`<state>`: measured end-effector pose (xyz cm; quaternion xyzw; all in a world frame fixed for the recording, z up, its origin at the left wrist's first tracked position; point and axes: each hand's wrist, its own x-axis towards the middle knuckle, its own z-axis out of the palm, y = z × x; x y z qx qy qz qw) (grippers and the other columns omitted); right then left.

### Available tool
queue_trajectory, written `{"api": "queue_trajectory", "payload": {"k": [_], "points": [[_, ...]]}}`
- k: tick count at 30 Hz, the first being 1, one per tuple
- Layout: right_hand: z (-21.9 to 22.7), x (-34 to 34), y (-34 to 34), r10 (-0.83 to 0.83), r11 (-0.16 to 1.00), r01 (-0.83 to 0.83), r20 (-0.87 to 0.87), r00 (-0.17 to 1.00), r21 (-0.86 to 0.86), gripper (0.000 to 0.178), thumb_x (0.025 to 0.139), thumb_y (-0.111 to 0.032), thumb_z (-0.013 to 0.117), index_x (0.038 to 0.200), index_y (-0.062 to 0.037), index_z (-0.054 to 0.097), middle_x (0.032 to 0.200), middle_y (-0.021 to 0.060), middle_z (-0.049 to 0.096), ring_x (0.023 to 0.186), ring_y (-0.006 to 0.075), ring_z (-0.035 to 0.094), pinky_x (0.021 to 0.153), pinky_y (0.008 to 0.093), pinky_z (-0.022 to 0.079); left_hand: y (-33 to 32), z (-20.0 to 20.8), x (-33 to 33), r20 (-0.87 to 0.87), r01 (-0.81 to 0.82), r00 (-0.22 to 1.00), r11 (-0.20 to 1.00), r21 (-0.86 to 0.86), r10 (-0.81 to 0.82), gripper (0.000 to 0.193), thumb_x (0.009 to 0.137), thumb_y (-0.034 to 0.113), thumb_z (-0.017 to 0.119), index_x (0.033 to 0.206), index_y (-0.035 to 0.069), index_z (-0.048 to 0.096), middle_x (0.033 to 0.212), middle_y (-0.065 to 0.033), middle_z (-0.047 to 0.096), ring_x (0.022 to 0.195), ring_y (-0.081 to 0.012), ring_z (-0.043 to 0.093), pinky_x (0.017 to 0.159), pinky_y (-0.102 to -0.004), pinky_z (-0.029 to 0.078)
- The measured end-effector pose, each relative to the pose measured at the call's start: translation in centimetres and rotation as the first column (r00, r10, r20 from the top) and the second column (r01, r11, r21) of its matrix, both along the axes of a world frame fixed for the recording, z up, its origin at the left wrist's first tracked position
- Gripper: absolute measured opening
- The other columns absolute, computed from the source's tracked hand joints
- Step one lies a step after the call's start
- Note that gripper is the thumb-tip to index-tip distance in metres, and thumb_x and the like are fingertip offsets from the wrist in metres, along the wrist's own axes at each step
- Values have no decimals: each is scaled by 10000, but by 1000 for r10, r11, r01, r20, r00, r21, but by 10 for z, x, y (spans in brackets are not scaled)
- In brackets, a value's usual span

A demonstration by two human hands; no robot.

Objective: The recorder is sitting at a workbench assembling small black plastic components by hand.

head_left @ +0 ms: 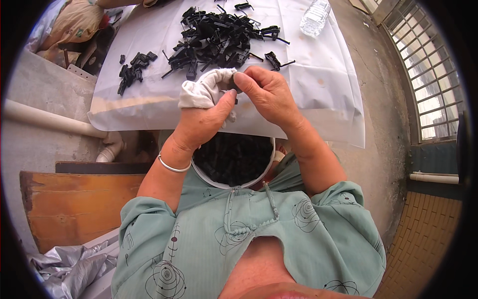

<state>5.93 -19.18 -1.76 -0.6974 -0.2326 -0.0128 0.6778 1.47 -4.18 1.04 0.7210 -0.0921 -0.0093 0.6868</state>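
Note:
A white cloth (204,92), possibly a glove, covers the fingers of my left hand (209,109), whose bare thumb presses inward. My right hand (269,92) pinches with thumb and forefinger against the cloth-covered fingers. Between both hands is a small black part (236,85), mostly hidden by the fingertips. Just beyond them, a heap of black plastic parts with thin rods (214,37) lies on the table. Below my hands, between my knees, stands a round white-rimmed bucket (274,149) full of small black pieces.
White plastic sheeting (318,89) covers the table. A smaller group of black pieces (130,74) lies at its left, a clear plastic bottle (314,19) at its far right. A pale pipe (55,117) and a wooden board (84,204) are on the left. A barred window (428,70) is at right.

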Motion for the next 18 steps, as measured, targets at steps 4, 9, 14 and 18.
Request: {"api": "queue_trajectory", "payload": {"k": [4, 9, 14, 18], "points": [[4, -6, -1, 95, 977, -64, 149, 984, -202, 278, 920, -188, 508, 717, -3, 555, 605, -50, 475, 576, 56, 395, 506, 242, 358, 0, -12, 4, 69, -110, 992, 991, 81, 104, 248, 809, 25, 561, 1052, -26, 558, 856, -62, 604, 636, -92, 576, 547, -220, 470], [-15, -6, 12, -16, 992, 21, 39, 999, -126, 266, 898, -166, 507, 704, 11, 545, 555, 34, 467, 519, 107, 386, 484, 282, 363, -5, -20, 7, 565, -377, 821, 823, 424, 84, 283, 740, 18, 578, 1014, -49, 584, 916, -184, 613, 820, -298, 608, 750, -334, 482], [-25, -7, 25, -63, 998, 63, -33, 997, -14, 267, 878, -160, 508, 688, 27, 532, 518, 116, 470, 466, 157, 382, 466, 324, 372, 0, -29, 8, 637, -435, 770, 757, 487, 33, 281, 737, 6, 557, 1012, -46, 578, 915, -198, 606, 814, -328, 600, 748, -353, 484], [-22, -5, 21, -21, 991, 9, -90, 996, -136, 261, 893, -171, 503, 717, 13, 558, 569, 45, 489, 536, 97, 410, 504, 276, 383, 0, -35, 7, 631, -468, 776, 672, 574, 1, 280, 743, 7, 558, 1018, -45, 566, 876, -191, 599, 776, -308, 601, 721, -346, 484]]}}
